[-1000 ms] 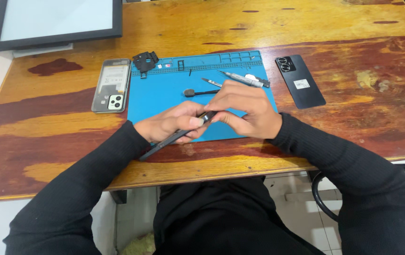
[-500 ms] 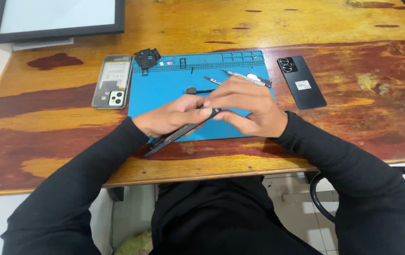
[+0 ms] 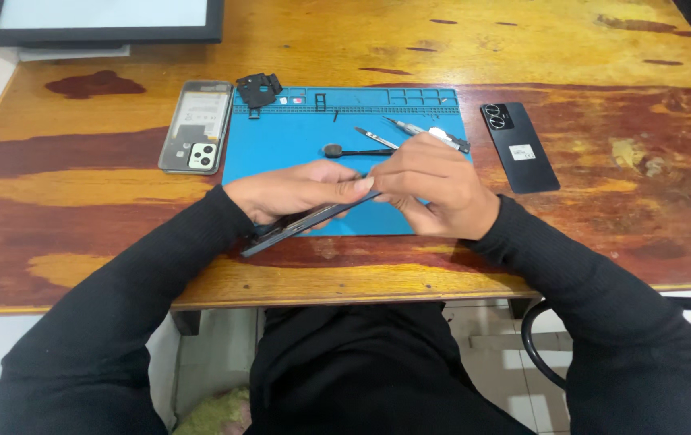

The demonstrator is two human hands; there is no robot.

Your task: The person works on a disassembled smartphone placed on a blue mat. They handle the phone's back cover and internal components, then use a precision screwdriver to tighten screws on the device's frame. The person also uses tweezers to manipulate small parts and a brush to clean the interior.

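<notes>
Hands meet over the near edge of the blue repair mat; your left hand wraps the dark phone body from above, and your right hand pinches its far end between fingertips and thumb, so both grips are closed on that one thing; the phone lies edge-on to the camera, tilted, its near end jutting past the mat toward you and over the wooden table; compared with a second ago your hands have drawn slightly closer together and the phone has levelled a little, while everything on the mat stays where it was, which suggests you are working a seam or part at the far end, though what sits under your right fingertips I cannot tell; by count: two other phone pieces lie flat, a grey back cover with camera cut-outs just left of the mat and a black back panel just right of it; three slim tools rest on the mat, a black spudger with a round head, tweezers and a screwdriver; one black small part sits on the mat's top-left corner; one framed screen lies at the far left.
</notes>
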